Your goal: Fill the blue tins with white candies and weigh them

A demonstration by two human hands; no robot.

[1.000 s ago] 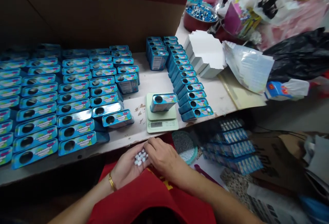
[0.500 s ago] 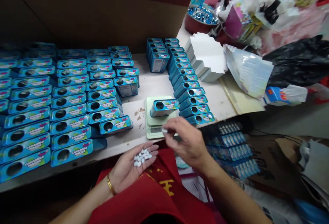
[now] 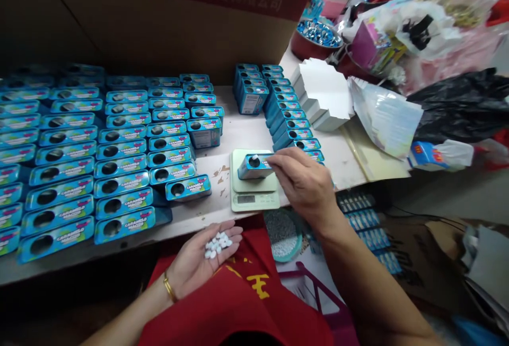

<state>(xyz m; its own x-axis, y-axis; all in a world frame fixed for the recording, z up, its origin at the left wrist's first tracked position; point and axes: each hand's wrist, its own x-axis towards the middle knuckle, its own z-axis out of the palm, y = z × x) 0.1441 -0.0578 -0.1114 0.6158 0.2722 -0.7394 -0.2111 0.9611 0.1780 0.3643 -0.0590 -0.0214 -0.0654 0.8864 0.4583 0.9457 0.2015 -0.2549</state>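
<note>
The blue tin [image 3: 254, 173] stands upright on the plate of the pale green scale [image 3: 258, 189], near the counter's [image 3: 246, 131] front edge, its round opening facing up. One white piece [image 3: 255, 158] shows at that opening and does not look fully inside. The right hand [image 3: 306, 187] reaches over the tin's right end, its fingers bunched narrow; I cannot tell whether they are fully closed or hold anything. Below the scale, the left hand [image 3: 202, 256] lies palm up with its fingers spread, bearing a loose heap of white pieces [image 3: 218, 244] that remain outside the tin. The display figures are too small to read, so how nearly this tin is done cannot be judged. To the left stand many rows of matching tins [image 3: 131, 179], to the right a shorter row [image 3: 299, 134]; their dark openings mostly hide how full they are. Beyond that row lie white cartons [image 3: 324, 89].
</note>
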